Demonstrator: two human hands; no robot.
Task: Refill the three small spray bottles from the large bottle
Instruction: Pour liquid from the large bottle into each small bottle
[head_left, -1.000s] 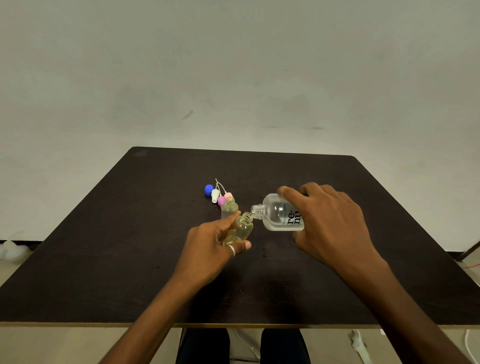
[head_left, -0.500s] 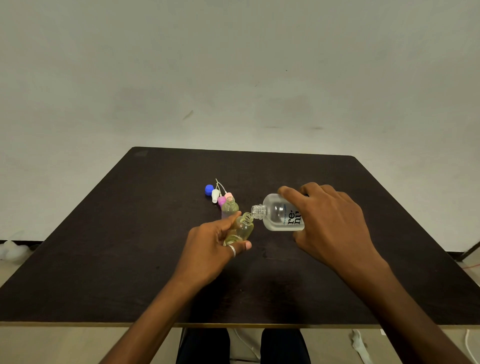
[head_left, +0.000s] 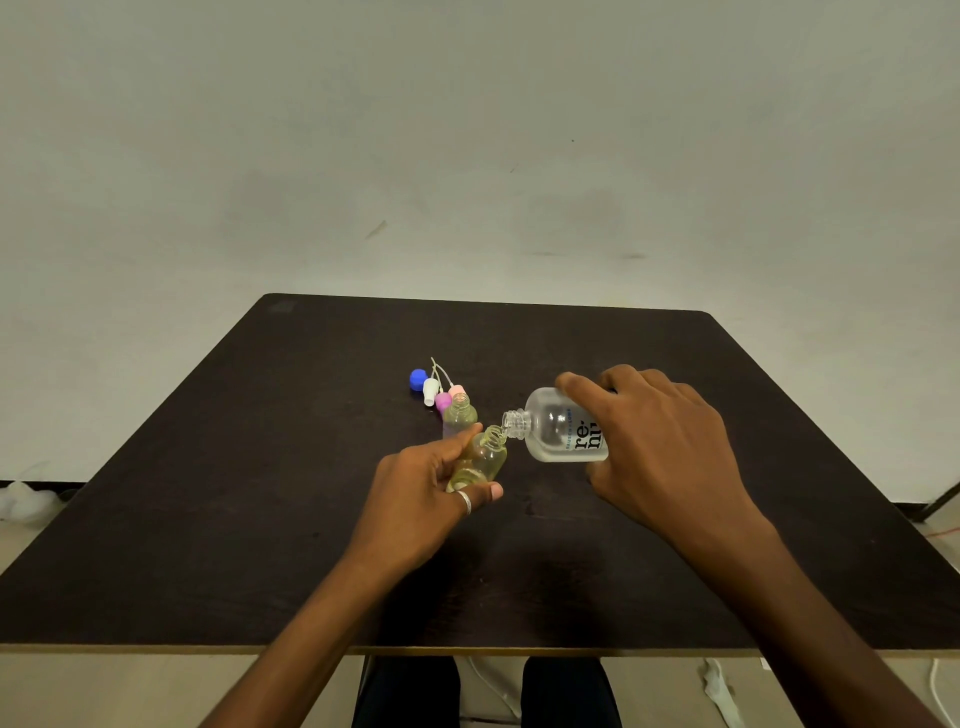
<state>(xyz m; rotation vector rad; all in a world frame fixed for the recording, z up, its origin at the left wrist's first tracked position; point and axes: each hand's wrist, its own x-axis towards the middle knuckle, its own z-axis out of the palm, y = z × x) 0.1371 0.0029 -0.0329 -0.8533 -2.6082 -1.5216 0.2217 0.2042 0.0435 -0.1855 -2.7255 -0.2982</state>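
Observation:
My right hand (head_left: 660, 441) grips the large clear bottle (head_left: 563, 434), tipped on its side with its open neck pointing left. Its mouth meets the threaded neck of a small yellowish spray bottle (head_left: 485, 457), which my left hand (head_left: 426, 493) holds tilted toward it. A second small open bottle (head_left: 460, 413) stands upright just behind my left thumb. A third small bottle is partly hidden by my left hand's fingers, with only its base showing.
Behind the bottles on the dark table (head_left: 260, 467) lie a blue cap (head_left: 418, 378), a white spray head (head_left: 430, 391) with its tube, a purple one (head_left: 443, 401) and a pink one (head_left: 456, 389). A pale wall rises beyond the table's far edge.
Both hands keep nearly the same pose. The small bottle in my left hand has tilted a little more toward the large bottle's mouth.

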